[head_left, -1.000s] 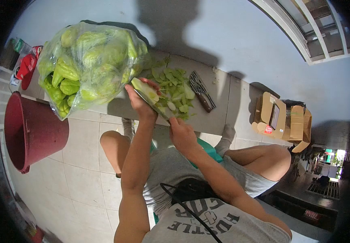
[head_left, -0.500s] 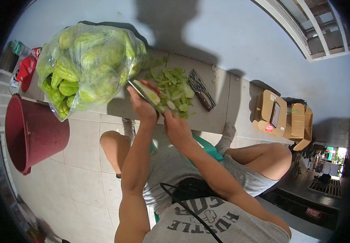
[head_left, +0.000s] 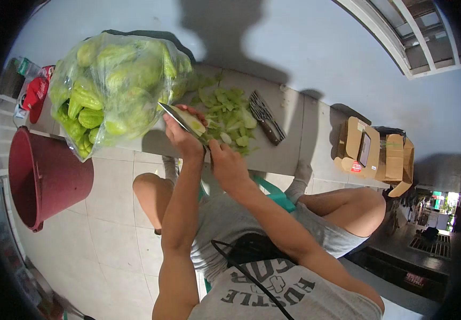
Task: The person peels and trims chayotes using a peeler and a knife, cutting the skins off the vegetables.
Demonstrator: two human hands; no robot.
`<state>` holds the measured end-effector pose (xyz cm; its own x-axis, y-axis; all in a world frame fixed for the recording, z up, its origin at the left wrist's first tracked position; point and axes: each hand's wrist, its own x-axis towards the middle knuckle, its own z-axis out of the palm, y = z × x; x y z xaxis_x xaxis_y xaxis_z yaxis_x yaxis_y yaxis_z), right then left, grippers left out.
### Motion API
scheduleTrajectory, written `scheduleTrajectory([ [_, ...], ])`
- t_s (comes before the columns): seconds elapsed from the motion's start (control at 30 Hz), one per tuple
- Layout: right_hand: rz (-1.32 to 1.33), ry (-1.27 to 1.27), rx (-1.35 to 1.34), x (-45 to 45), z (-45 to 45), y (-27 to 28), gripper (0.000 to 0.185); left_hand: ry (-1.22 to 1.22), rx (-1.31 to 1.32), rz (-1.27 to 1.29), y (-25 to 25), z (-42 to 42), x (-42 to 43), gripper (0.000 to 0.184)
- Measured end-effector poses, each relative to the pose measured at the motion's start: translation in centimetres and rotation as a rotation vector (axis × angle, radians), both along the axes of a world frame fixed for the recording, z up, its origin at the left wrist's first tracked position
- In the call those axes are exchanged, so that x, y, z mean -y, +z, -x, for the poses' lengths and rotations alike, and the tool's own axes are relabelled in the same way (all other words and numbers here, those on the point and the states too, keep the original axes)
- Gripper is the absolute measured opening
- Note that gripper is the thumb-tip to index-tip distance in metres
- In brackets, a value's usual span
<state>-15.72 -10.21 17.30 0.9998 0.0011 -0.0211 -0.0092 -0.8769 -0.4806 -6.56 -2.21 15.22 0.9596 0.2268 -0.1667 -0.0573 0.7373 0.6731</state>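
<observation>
My left hand [head_left: 184, 140] is wrapped round a peeled, pale green chayote [head_left: 192, 122]. A knife [head_left: 177, 117] lies along the chayote, its blade pointing up and left, and my right hand [head_left: 227, 161] is closed on its handle. Green peelings [head_left: 227, 111] are spread on the grey bench [head_left: 289, 125] just right of my hands. Beyond them lies a second knife [head_left: 266, 118] with a striped blade and a brown handle. Left of my hands, a clear plastic bag [head_left: 126, 85] full of green chayotes stands on the bench.
A dark red bucket [head_left: 62, 173] stands on the tiled floor at the left. Opened cardboard boxes [head_left: 364, 144] sit at the right end of the bench. A red packet [head_left: 34, 95] is at the far left. My legs are on either side below the bench.
My right hand and the knife have moved up and to the left along the chayote. The chayote is still in my left hand.
</observation>
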Motion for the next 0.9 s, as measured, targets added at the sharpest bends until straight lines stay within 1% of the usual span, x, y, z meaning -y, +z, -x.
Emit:
scheduleTrajectory([
  [0.17, -0.054, 0.003, -0.02, 0.0, 0.0, 0.2, 0.023, 0.034, 0.017, -0.015, -0.1, 0.2, -0.1, 0.047],
  [0.23, -0.092, 0.025, -0.013, 0.1, -0.5, -0.1, 0.025, -0.075, 0.038, -0.012, 0.0, -0.1, -0.4, 0.047],
  [0.3, -0.114, 0.02, -0.064, 0.3, -0.6, -0.3, 0.024, -0.055, 0.026, 0.018, -0.8, -0.3, -0.6, 0.049],
  [0.33, -0.116, 0.032, -0.063, 0.5, -0.9, -0.4, 0.024, -0.093, 0.025, -0.038, -0.9, -0.5, -0.9, 0.051],
  [0.37, -0.192, 0.048, -0.062, 0.7, -1.1, -0.4, 0.022, -0.135, 0.023, -0.095, -0.9, -0.6, -1.0, 0.052],
  [0.4, -0.267, 0.061, -0.061, 1.0, -1.3, -0.3, 0.02, -0.141, 0.041, -0.086, -0.9, -0.7, -1.1, 0.051],
  [0.5, -0.336, 0.032, -0.085, 1.4, -1.6, 0.1, 0.016, -0.205, 0.017, -0.085, -0.7, -0.9, -1.1, 0.051],
  [0.63, -0.248, -0.044, -0.026, 1.2, -1.5, 0.6, 0.016, -0.115, -0.012, -0.038, 0.4, -0.7, 1.0, 0.049],
  [0.7, -0.202, -0.061, -0.001, 1.2, -1.5, 0.0, 0.017, -0.07, -0.04, -0.163, 0.2, -0.2, 1.8, 0.044],
  [0.8, -0.176, -0.07, -0.053, 1.6, -0.8, 0.4, 0.018, -0.124, -0.086, -0.19, -0.8, -0.3, 1.5, 0.039],
  [0.83, -0.17, -0.08, -0.049, 1.9, -0.2, 0.5, 0.018, -0.134, -0.082, -0.184, -1.7, -0.7, 1.3, 0.039],
  [0.9, -0.359, -0.058, 0.066, 3.3, 0.7, 0.9, 0.022, -0.176, -0.09, 0.095, -3.2, -1.9, 0.6, 0.038],
])
